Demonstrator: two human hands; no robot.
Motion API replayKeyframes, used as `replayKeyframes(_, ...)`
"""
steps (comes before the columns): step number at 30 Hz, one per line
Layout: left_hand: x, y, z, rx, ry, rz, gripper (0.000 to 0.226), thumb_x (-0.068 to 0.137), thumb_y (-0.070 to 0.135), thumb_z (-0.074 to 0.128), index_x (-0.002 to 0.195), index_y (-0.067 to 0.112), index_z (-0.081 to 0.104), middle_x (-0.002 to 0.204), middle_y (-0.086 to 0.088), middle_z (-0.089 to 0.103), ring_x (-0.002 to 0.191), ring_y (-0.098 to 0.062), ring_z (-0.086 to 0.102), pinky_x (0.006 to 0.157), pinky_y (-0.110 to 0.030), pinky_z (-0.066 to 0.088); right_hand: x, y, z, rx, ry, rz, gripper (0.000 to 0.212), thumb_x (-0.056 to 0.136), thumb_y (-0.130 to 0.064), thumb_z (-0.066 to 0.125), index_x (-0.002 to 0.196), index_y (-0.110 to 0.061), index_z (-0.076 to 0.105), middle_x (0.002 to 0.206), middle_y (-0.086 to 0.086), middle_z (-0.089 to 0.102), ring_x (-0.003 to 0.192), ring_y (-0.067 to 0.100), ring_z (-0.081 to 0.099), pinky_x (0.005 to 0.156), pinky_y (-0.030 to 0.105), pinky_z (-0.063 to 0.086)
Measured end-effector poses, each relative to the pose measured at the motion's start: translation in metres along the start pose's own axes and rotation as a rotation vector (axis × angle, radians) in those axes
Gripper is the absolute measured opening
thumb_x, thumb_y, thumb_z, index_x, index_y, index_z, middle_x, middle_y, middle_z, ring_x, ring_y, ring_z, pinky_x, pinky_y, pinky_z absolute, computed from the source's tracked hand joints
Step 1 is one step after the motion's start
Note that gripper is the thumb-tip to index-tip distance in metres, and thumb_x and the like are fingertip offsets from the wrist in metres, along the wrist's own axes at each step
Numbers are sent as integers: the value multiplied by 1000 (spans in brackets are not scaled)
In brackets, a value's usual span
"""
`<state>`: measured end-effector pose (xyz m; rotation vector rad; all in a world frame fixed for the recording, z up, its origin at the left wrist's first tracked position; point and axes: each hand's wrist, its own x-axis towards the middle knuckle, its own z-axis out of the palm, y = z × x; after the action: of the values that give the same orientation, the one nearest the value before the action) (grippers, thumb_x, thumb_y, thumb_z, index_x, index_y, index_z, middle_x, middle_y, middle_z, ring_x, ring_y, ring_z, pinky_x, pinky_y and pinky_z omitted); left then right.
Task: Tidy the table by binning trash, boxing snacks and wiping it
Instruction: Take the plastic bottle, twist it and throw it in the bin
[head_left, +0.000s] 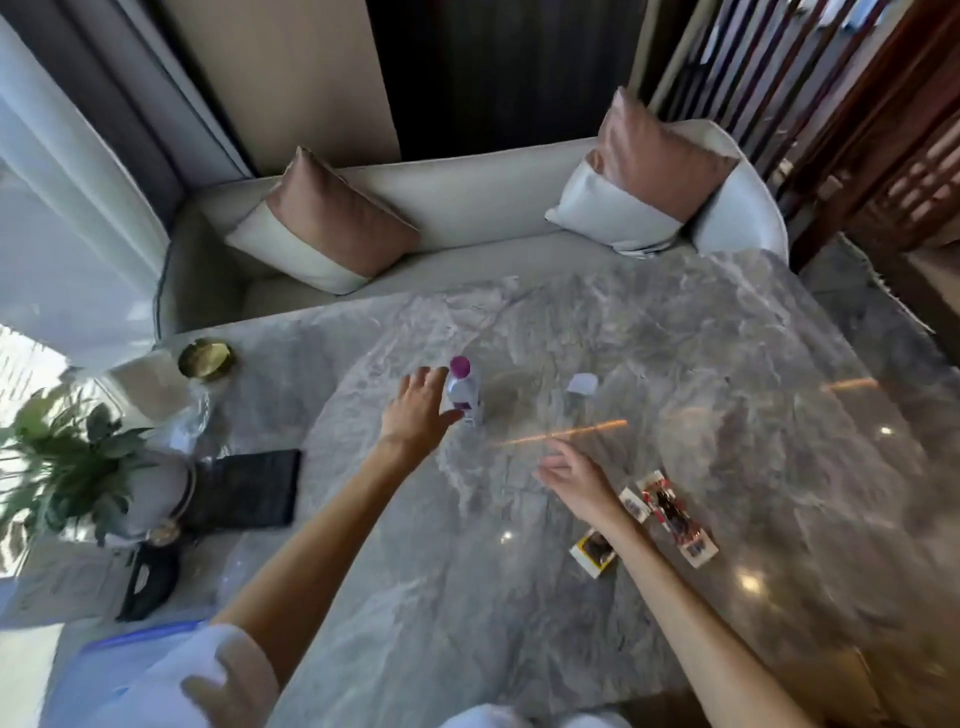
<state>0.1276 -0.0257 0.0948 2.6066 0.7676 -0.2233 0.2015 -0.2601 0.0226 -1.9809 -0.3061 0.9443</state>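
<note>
A small plastic bottle (462, 391) with a purple cap stands upright near the middle of the grey marble table (727, 364). My left hand (418, 410) is spread open right beside it, fingers at its left side and thumb under its base, not closed around it. My right hand (574, 480) hovers open and blurred over the table to the right. Snack packets lie by my right wrist: a long red-and-white one (675, 517), a small one (635, 504) and another (594, 551). A scrap of white paper (582, 384) lies right of the bottle.
At the table's left edge are a brass dish (205, 358), a black box (244, 488), a potted plant (62, 467), crumpled clear plastic (189, 421) and a black object (148, 579). A white sofa (467, 208) with two cushions runs along the far edge.
</note>
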Motion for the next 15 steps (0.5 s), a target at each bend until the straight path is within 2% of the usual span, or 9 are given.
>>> replayKeyframes(3, 31, 6, -4, -25, -26, 6, 73, 83, 38, 70, 144, 15, 36, 146, -11, 38, 134, -32, 40, 109, -44, 39, 49, -5, 7, 16, -49, 8, 49, 86, -7, 68, 132, -4, 51, 126, 23, 60, 117, 31, 61, 99, 36, 47)
replayKeyframes(5, 48, 6, -1, -26, -47, -24, 74, 84, 34, 70, 146, 16, 33, 149, -12, 36, 135, -32, 39, 111, -43, 37, 83, -12, 14, -32, -101, -30, 55, 86, -10, 69, 137, -6, 49, 133, 20, 57, 122, 27, 58, 101, 31, 45)
replayKeyframes(7, 64, 5, 5, -27, -85, -52, 73, 86, 32, 69, 148, 17, 32, 151, -12, 35, 136, -32, 39, 112, -42, 36, 114, -16, 23, -76, -133, -66, 62, 85, -14, 69, 142, -9, 44, 142, 15, 51, 130, 25, 51, 109, 33, 40)
replayKeyframes(10, 84, 3, 14, -62, -106, -66, 67, 87, 31, 68, 145, 16, 38, 146, -12, 41, 131, -31, 45, 111, -38, 37, 149, -19, 37, -173, -172, -142, 72, 83, -18, 70, 146, -12, 37, 149, 7, 43, 137, 21, 41, 111, 29, 33)
replayKeyframes(13, 94, 1, 25, -129, -106, -68, 58, 88, 31, 67, 140, 16, 46, 134, -11, 53, 119, -26, 54, 102, -32, 42, 171, -20, 47, -200, -239, -235, 69, 80, -15, 72, 141, -20, 40, 141, 1, 49, 130, 17, 47, 104, 28, 39)
replayKeyframes(15, 97, -1, 31, -154, -94, -58, 51, 88, 32, 68, 133, 15, 52, 125, -10, 59, 109, -24, 58, 95, -31, 46, 180, -18, 51, -220, -252, -254, 63, 79, -14, 72, 136, -19, 44, 133, -1, 54, 121, 13, 50, 99, 28, 41)
